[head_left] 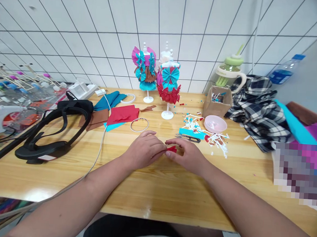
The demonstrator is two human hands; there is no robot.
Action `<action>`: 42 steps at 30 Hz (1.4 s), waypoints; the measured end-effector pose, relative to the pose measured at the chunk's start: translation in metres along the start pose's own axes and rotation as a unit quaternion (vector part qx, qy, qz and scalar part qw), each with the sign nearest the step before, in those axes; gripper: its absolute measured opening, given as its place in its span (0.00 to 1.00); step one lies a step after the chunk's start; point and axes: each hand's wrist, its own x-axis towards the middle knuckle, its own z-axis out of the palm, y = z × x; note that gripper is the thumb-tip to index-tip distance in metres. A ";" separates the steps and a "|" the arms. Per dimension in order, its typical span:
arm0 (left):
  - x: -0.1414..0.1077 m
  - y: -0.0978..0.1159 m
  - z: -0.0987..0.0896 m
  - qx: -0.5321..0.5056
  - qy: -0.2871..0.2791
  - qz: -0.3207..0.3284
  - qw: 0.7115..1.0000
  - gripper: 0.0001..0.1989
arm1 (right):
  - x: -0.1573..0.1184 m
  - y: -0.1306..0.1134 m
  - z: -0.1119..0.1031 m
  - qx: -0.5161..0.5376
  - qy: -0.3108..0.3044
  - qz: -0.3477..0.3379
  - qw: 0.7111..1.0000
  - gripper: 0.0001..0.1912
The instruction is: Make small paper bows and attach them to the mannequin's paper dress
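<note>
My left hand (147, 149) and my right hand (187, 154) meet over the middle of the table. Between their fingertips is a small folded piece of red crepe paper (172, 148). The left fingers are closed over its left end, which they hide. My right thumb and forefinger curve around its other side. Just beyond the right hand lie dark-handled thread snips (191, 138) beside a turquoise paper strip (186, 131). A thin metal ring (139, 125) rests beyond the left hand.
Dress forms in paper outfits (170, 76) stand near the wall. A pink bowl (215, 124) and cardboard box (218, 102) are right, among white scraps. Red paper sheets (123, 115), a black headset (52, 137) and a cable (100, 149) are left. Checked cloth (256, 106) lies far right.
</note>
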 end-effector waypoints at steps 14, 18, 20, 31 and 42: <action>0.004 0.007 0.005 -0.143 -0.015 -0.182 0.973 0.08 | 0.002 0.005 0.007 0.061 0.037 0.018 0.997 0.07; 0.007 0.011 0.006 -0.240 -0.023 -0.290 0.926 0.06 | 0.000 0.007 0.008 0.001 0.047 -0.018 0.999 0.08; 0.008 0.011 0.006 -0.310 -0.032 -0.335 0.889 0.07 | -0.001 0.006 0.008 -0.019 0.054 -0.036 0.998 0.07; 0.008 0.001 0.006 -0.581 -0.073 -0.418 0.694 0.12 | -0.001 0.004 0.009 -0.030 0.067 -0.046 0.996 0.04; 0.006 -0.002 0.005 -0.660 -0.081 -0.428 0.611 0.06 | -0.005 0.004 -0.005 -0.213 0.026 -0.234 0.948 0.13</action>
